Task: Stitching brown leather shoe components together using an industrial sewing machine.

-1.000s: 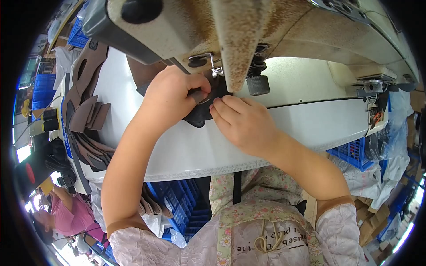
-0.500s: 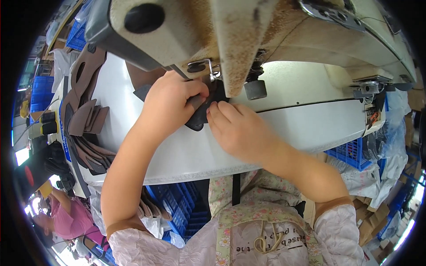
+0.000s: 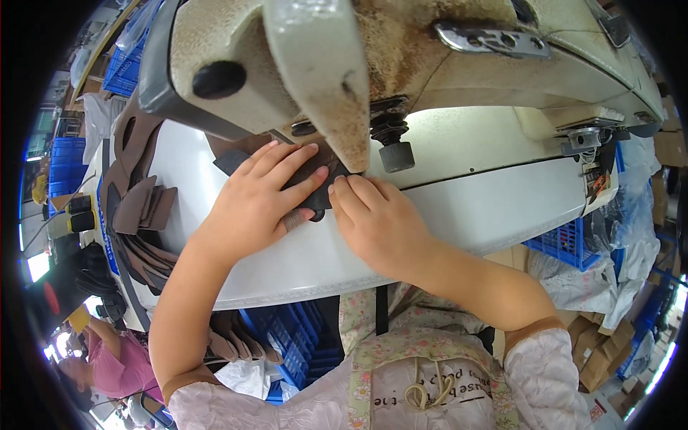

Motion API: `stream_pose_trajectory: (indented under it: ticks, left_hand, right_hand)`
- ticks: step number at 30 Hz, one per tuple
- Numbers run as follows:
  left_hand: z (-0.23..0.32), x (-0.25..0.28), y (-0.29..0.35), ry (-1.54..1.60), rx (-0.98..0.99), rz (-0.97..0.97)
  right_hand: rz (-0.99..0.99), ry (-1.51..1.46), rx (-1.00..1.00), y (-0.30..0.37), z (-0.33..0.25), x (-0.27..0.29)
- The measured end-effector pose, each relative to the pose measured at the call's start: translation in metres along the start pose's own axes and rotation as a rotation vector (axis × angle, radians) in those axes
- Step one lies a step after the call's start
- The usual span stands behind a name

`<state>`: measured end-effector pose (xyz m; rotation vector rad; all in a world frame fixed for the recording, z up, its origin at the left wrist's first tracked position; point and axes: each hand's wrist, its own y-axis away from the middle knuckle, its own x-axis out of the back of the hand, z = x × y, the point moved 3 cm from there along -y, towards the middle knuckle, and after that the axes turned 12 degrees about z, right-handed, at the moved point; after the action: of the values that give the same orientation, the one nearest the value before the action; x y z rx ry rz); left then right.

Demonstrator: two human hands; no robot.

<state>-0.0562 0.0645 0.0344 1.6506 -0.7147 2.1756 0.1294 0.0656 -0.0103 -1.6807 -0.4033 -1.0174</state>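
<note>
Beneath the head of a sewing machine (image 3: pixel 315 79), a dark brown leather-like piece (image 3: pixel 324 201) lies on the white table (image 3: pixel 287 269). My left hand (image 3: pixel 261 193) rests flat on it with the fingers spread; a grey wrap circles the thumb. Close to the machine's pointed lever, my right hand (image 3: pixel 380 226) has its fingers pressed together at the piece's right edge, apparently pinching it. The needle area is hidden behind the lever and the machine head.
Stacked brown cut pieces (image 3: pixel 140 204) lie at the table's left side. Blue crates (image 3: pixel 294 337) stand below the front edge, with another blue crate (image 3: pixel 566 244) at the right. Thread spools (image 3: pixel 80 213) are at far left. A person in pink (image 3: pixel 122 365) sits at lower left.
My left hand has gone from closed fingers gripping the piece to spread fingers lying on it. The machine's pointed lever now appears farther left and lower. My right hand stays at the piece's edge.
</note>
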Motion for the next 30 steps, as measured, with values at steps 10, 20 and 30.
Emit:
stream_pose_trajectory:
  ticks: [10, 20, 30]
  left_hand:
    - [0.001, -0.012, 0.008, -0.055, 0.022, 0.076]
    - [0.004, -0.014, 0.007, -0.073, 0.042, 0.097]
    - [0.010, -0.019, 0.002, -0.129, 0.046, 0.117]
  right_hand:
    - [0.028, -0.017, -0.024, -0.001, 0.000, 0.001]
    - [0.054, -0.047, -0.079, -0.003, 0.004, 0.001]
    - [0.096, -0.052, -0.135, -0.001, 0.012, -0.001]
